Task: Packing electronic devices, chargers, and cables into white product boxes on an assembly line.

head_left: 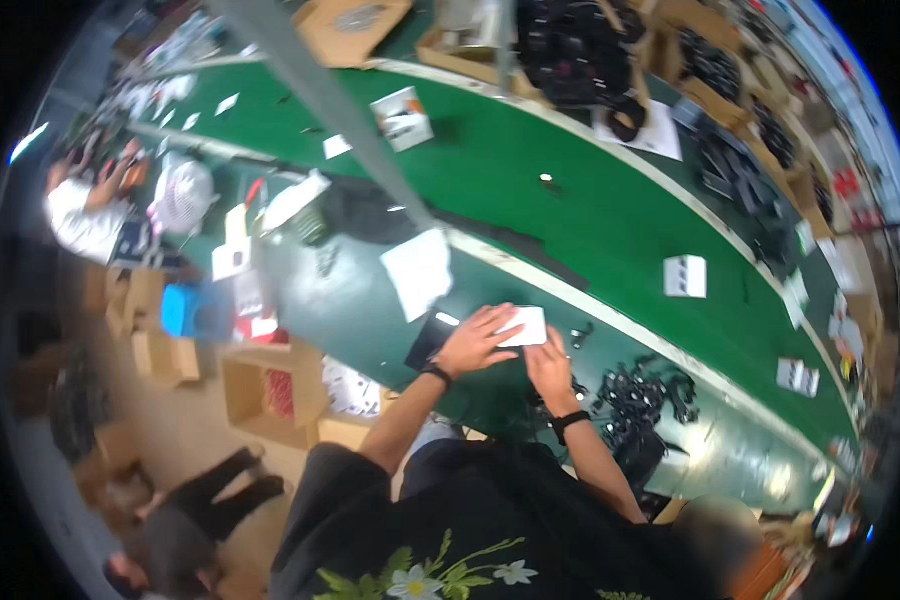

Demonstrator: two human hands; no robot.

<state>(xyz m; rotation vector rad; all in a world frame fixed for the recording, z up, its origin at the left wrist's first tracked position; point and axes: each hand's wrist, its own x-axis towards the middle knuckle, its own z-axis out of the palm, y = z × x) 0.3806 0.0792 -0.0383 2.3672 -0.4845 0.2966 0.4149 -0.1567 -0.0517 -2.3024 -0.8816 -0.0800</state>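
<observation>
**Both hands close on a small white box at the bench edge**

At far left, another person in a white top (82, 215) sits at a cluttered station, well apart from you. Moving right, a white sheet of paper (419, 271) lies on the dark green bench (350, 320), and just beside your work sits a flat black pad (429, 342). Your left hand (475, 340) rests flat, fingers spread, over the near-left part of the white box (526, 326). Your right hand (550, 368) cups its near-right edge from below, fingers curled against it. The box lies flat on the bench, its long axis running roughly left to right, tilted slightly up toward the green conveyor belt (590, 200). You appear to be pressing or closing it; the next move likely calls for a steady, even grip. Right of your hands lies a heap of black cables (642, 392); farther right, a white carton (685, 276) rides the belt.
</observation>
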